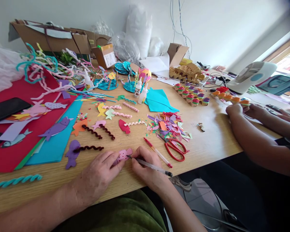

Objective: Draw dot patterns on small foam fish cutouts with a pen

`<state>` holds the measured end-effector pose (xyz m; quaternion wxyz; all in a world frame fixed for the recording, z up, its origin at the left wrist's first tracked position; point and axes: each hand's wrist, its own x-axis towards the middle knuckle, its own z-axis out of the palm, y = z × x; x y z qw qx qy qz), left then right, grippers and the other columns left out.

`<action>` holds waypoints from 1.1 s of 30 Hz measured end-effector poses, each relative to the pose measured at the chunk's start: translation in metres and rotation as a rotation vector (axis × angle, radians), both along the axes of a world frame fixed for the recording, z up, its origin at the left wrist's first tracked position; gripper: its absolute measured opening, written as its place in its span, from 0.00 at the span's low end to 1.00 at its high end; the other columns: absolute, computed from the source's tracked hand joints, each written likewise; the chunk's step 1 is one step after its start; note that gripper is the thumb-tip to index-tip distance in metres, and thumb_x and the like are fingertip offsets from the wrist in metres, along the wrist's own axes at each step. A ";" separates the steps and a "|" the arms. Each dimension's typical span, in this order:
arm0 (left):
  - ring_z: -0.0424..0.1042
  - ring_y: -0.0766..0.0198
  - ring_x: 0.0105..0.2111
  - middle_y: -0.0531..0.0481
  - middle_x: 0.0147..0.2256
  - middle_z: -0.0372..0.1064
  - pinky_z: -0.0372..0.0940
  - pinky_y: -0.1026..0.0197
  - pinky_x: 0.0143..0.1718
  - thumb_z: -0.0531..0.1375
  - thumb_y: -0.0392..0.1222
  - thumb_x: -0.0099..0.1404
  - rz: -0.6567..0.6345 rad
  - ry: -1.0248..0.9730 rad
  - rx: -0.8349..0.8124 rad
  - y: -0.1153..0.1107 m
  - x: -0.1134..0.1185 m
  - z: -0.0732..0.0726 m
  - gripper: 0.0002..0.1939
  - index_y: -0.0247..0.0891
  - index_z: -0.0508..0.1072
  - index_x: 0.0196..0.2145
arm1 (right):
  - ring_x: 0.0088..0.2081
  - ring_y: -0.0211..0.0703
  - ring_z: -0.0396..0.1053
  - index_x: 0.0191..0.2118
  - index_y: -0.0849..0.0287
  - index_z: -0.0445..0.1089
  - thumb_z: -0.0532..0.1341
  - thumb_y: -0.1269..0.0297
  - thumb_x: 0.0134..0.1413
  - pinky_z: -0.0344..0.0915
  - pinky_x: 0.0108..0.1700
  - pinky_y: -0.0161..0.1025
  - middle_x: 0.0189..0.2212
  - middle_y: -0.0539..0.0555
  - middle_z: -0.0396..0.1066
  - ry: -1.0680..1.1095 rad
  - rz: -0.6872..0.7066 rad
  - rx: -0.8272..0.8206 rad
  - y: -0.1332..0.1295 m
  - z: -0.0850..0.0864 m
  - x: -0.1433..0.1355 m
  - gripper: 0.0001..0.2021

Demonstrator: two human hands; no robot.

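My left hand (pixel 99 175) grips a small pink paper fish (pixel 123 155) at its left end, near the table's front edge. Dark dots mark the fish's body. Between the fingers of my right hand (pixel 147 166) is a clear-barrelled black pen (pixel 154 167), its tip touching the fish close to the tail. Just beyond that hand lie a red pen (pixel 158 152) and red-handled scissors (pixel 175 149). A purple paper fish (pixel 72 154) with a brown twisted pipe cleaner (pixel 90 148) lies to the left of my left hand.
Paper scraps (pixel 166 125) are heaped behind the scissors. White glue bottles (pixel 142 95) stand mid-table beside turquoise sheets (pixel 160 100). Coloured paper and a phone (pixel 9 109) lie at left. Another person's hands (pixel 234 111) are at right, near painted egg cartons (pixel 190 94) and a fan (pixel 251 77).
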<state>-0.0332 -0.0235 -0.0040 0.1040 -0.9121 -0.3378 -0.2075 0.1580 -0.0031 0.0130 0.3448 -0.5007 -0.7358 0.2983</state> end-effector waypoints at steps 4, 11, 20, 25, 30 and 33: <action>0.66 0.58 0.45 0.40 0.44 0.68 0.68 0.54 0.45 0.44 0.30 0.69 -0.008 -0.011 -0.012 0.000 -0.001 -0.002 0.19 0.32 0.66 0.53 | 0.18 0.32 0.57 0.22 0.57 0.61 0.54 0.73 0.43 0.53 0.21 0.28 0.16 0.45 0.63 0.006 -0.008 -0.008 0.000 0.000 0.000 0.05; 0.67 0.58 0.43 0.40 0.43 0.69 0.69 0.55 0.44 0.42 0.30 0.70 -0.003 0.012 0.016 0.000 0.000 0.001 0.19 0.30 0.67 0.51 | 0.18 0.33 0.57 0.22 0.57 0.61 0.54 0.72 0.43 0.53 0.21 0.29 0.16 0.45 0.62 0.007 -0.005 0.000 0.000 -0.001 0.001 0.05; 0.67 0.59 0.44 0.41 0.44 0.69 0.68 0.55 0.45 0.44 0.30 0.70 0.006 -0.019 -0.011 0.000 0.000 0.001 0.19 0.33 0.66 0.53 | 0.18 0.32 0.56 0.22 0.57 0.61 0.54 0.72 0.44 0.53 0.21 0.29 0.16 0.45 0.62 0.001 -0.007 0.003 0.000 -0.001 0.000 0.05; 0.67 0.57 0.43 0.39 0.43 0.69 0.69 0.54 0.44 0.43 0.29 0.70 -0.007 -0.018 0.011 0.000 0.002 0.002 0.19 0.30 0.67 0.51 | 0.18 0.33 0.56 0.22 0.57 0.60 0.54 0.72 0.43 0.53 0.21 0.29 0.16 0.45 0.62 0.006 -0.005 0.006 0.000 -0.002 0.001 0.05; 0.68 0.59 0.43 0.41 0.43 0.69 0.69 0.55 0.44 0.43 0.30 0.70 0.003 -0.006 0.023 0.000 0.001 0.003 0.19 0.32 0.67 0.51 | 0.19 0.32 0.56 0.23 0.58 0.61 0.54 0.72 0.44 0.53 0.22 0.29 0.17 0.45 0.62 0.009 0.003 -0.014 0.000 -0.001 0.001 0.04; 0.68 0.59 0.43 0.40 0.43 0.69 0.69 0.55 0.43 0.43 0.30 0.70 -0.002 -0.002 0.025 0.000 0.002 0.002 0.19 0.31 0.67 0.51 | 0.18 0.32 0.56 0.22 0.58 0.61 0.54 0.72 0.44 0.52 0.22 0.29 0.16 0.45 0.61 0.015 0.000 -0.019 0.000 -0.001 0.001 0.04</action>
